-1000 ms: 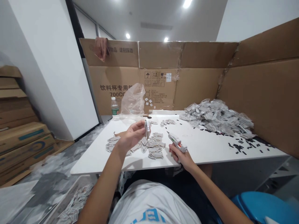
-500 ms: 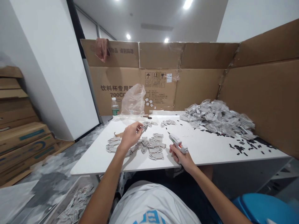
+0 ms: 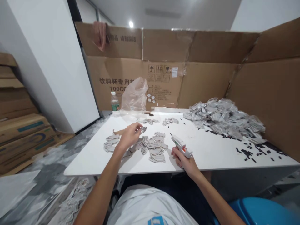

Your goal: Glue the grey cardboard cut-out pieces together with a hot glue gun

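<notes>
**Far left:** a stack of cardboard cartons [image 3: 21, 137] sits on the floor beside the white desk [image 3: 93, 159].

**Back of the desk:** a plastic water bottle [image 3: 114, 104] and a clear plastic bag [image 3: 134, 97] stand against a cardboard screen [image 3: 206, 81].

**Left hand:** [image 3: 127, 136] partly closed, thumb and fingers pinching a small grey cut-out [image 3: 143, 129] just above the desk, at the far edge of the main cluster.

**Middle of the desk:** a loose cluster of similar grey cut-outs [image 3: 157, 153] lies flat, directly below and to the right of that hand.

**Right hand:** [image 3: 184, 159] closed around the grip of a white hot glue gun [image 3: 181, 146], its nozzle pointing forward and left, apart from the held cut-out.

**Right of the desk:** a heap of silvery packets [image 3: 225, 115] lies near the screen, with small black bits [image 3: 246, 153] scattered in front of it.

**Work at this moment:** one cut-out in the left hand, glue gun in the right, the two not touching.
</notes>
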A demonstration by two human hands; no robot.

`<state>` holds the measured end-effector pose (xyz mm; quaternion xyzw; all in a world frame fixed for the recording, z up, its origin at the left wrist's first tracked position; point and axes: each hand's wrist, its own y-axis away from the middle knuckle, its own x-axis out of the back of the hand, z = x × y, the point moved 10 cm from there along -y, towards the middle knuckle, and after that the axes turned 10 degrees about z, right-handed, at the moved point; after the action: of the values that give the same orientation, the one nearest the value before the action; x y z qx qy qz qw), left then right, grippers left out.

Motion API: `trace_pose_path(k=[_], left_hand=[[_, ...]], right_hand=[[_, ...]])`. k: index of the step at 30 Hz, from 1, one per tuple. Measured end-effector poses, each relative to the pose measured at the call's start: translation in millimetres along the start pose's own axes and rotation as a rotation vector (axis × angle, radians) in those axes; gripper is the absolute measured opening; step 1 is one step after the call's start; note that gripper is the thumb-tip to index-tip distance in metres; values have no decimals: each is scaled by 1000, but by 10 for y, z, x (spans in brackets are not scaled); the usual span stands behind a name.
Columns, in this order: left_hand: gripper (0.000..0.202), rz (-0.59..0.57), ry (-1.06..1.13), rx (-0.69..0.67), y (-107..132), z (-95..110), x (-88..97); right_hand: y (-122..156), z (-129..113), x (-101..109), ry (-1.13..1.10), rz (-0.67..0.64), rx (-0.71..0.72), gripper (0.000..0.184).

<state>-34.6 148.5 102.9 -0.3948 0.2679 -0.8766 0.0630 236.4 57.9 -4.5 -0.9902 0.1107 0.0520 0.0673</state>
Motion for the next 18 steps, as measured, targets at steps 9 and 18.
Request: trace_pose_path(k=[9,18], left_hand=[[21,-71,51,1,-14,77,-153],[19,-209,-27,100,-226,-72,-184]], right_hand=[[44,207,144,65,35,-208,51],[-84,404,72,47,50,-392,56]])
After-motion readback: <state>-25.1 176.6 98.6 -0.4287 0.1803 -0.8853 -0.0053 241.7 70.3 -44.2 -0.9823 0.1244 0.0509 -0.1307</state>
